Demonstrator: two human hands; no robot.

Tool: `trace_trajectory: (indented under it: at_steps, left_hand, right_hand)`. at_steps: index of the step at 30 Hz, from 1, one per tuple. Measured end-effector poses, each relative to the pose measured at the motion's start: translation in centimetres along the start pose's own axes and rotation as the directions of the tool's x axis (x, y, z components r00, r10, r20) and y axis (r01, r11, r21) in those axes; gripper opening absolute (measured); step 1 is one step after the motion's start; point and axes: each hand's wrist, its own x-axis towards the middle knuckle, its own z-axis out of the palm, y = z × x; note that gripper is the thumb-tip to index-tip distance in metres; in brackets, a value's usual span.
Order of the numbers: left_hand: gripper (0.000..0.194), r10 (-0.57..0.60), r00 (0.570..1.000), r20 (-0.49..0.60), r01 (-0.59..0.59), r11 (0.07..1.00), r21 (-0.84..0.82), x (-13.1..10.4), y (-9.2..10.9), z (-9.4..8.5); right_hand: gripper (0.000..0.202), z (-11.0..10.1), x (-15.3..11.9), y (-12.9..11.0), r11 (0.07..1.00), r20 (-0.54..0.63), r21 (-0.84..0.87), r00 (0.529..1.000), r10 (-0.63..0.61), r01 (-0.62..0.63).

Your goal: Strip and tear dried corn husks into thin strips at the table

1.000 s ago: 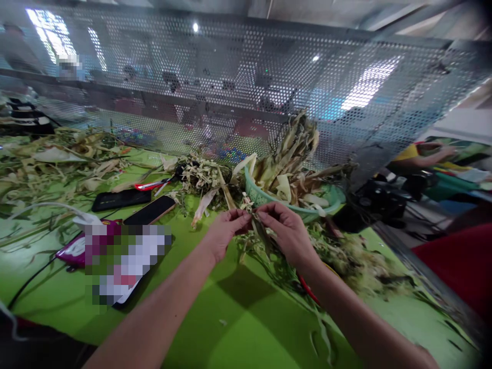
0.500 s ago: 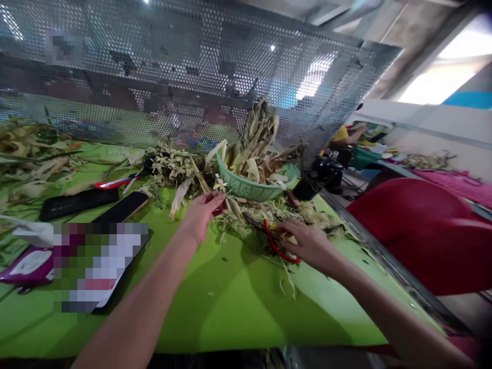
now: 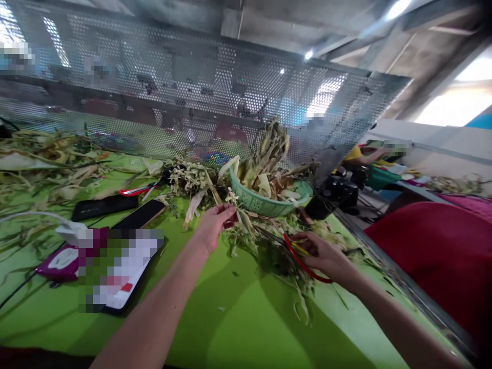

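My left hand (image 3: 215, 225) is closed, its thumb and fingers pinching a small bunch of pale dried husk strips (image 3: 232, 198) that stick up past the fingertips. Husk strips hang beside it. In my right hand (image 3: 325, 256) is a pair of scissors (image 3: 298, 255) with red and yellow on the handles; the dark blades point left toward the left hand, over a heap of husk scraps (image 3: 284, 261). Whether the blades touch a strip I cannot make out. Behind both hands stands a green plastic basket (image 3: 265, 205) full of dried corn husks (image 3: 271, 154).
Left on the green table (image 3: 200, 318) lie a black phone (image 3: 140, 214), a dark flat case (image 3: 103, 207), a red cutter (image 3: 136, 191), a purple packet (image 3: 57, 262) and a partly blurred tablet-like object (image 3: 134, 279). A perforated metal screen (image 3: 172, 97) stands behind; a red chair (image 3: 423, 256) is right.
The whole view has shifted, so things appear lower and farther right. My right hand and the scissors have drawn slightly away from my left hand, which keeps its pinch.
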Motion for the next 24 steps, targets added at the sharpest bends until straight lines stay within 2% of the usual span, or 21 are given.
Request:
trace_trajectory:
  at_steps: [4,7,9,14,18,24]
  left_hand:
    - [0.029,-0.006,1.0,0.012,0.007,1.0,-0.025,-0.2,0.1,0.2]
    - [0.027,-0.02,1.0,0.016,0.02,1.0,-0.017,-0.2,0.1,0.1]
    - [0.025,-0.028,0.999,0.023,0.029,1.0,-0.011,-0.2,0.1,0.1]
    - [0.022,-0.043,0.997,0.067,0.046,0.998,-0.04,-0.3,0.0,0.2]
    - [0.023,-0.058,0.993,0.098,0.063,0.997,-0.051,-0.5,0.1,0.5]
    - [0.023,-0.098,0.986,0.138,0.11,0.991,-0.082,-0.9,0.1,1.0]
  right_hand:
    - [0.054,-0.7,-0.5,0.7,0.97,0.049,0.244,0.999,-0.014,0.001]
    - [0.058,-0.8,-1.2,0.0,0.944,-0.033,0.33,0.999,0.032,-0.019]
    - [0.061,-1.1,-1.5,-0.6,0.95,-0.073,0.312,0.997,0.031,-0.007]
    - [0.068,-1.8,-1.5,-1.9,0.983,0.088,0.163,0.991,-0.105,0.089]
    - [0.067,-1.2,-1.0,-3.5,0.983,0.019,0.088,0.986,-0.166,0.164]
    - [0.057,0.3,-0.2,-5.6,0.977,-0.059,0.053,0.978,-0.202,0.205]
